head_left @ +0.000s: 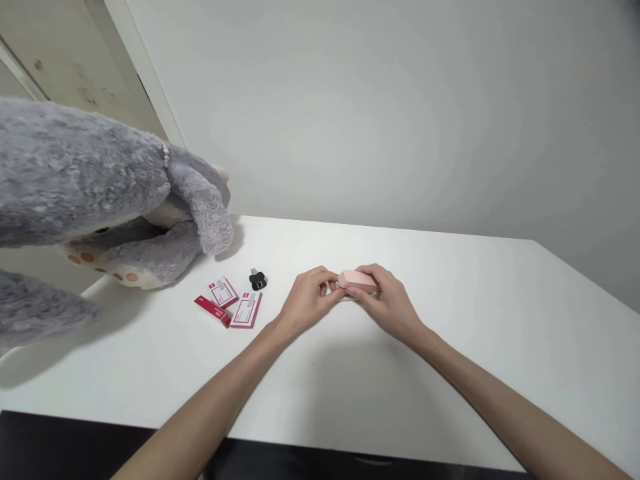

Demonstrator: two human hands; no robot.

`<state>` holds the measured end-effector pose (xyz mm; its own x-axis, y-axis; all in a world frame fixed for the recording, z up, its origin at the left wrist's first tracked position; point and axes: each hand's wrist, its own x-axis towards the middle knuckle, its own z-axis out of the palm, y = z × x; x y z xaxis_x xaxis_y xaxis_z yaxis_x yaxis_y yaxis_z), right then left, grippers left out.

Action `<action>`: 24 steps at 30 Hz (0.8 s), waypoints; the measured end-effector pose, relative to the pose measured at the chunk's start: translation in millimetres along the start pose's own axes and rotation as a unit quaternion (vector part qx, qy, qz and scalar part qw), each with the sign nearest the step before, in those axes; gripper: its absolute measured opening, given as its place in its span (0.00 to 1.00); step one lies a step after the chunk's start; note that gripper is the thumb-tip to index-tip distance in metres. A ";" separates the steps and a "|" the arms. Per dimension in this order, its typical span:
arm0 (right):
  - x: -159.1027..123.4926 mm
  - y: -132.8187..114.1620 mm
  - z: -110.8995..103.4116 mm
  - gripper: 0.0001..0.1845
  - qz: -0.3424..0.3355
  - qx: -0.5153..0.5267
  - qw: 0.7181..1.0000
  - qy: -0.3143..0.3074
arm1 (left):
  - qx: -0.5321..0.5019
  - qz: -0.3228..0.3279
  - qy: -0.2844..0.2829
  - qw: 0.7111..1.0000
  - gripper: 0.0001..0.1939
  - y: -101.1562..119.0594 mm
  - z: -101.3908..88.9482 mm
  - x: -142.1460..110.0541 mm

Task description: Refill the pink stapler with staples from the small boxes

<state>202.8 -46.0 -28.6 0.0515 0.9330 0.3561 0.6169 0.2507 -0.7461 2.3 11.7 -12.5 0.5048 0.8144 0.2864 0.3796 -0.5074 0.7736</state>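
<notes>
A small pink stapler (358, 281) is held low over the white table, with a pale strip under it that looks like its base. My right hand (386, 298) is closed around its right end, thumb along the near side. At the left end, the thumb and fingers of my left hand (311, 298) pinch together, touching the stapler's front. What exactly lies between those left fingertips is partly hidden.
Left of my hands lie a black staple remover (258, 279) and red-and-white staple boxes (223, 292), (247, 311), plus a red box (213, 311). A large grey plush toy (80, 173) covers the table's left side. A plain wall (375, 113) stands behind.
</notes>
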 end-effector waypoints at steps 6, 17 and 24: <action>0.9 2.7 -0.7 0.18 0.000 -0.001 1.000 -0.011 | -0.022 -0.023 -0.023 0.999 0.10 3.0 -0.7 0.1; 1.6 2.3 -2.1 0.18 -0.008 0.001 1.000 -0.027 | -0.054 -0.031 -0.058 0.996 0.18 0.8 -0.9 -1.2; 1.0 2.0 -3.0 0.17 0.001 0.022 0.999 -0.040 | -0.057 -0.039 -0.058 0.996 0.21 1.6 -0.5 -1.6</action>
<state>206.5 -45.3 -28.0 -0.0118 0.9509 0.3093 0.5816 0.2581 -0.7714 1.8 9.7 -11.5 0.5652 0.8092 0.1606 0.3346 -0.4028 0.8519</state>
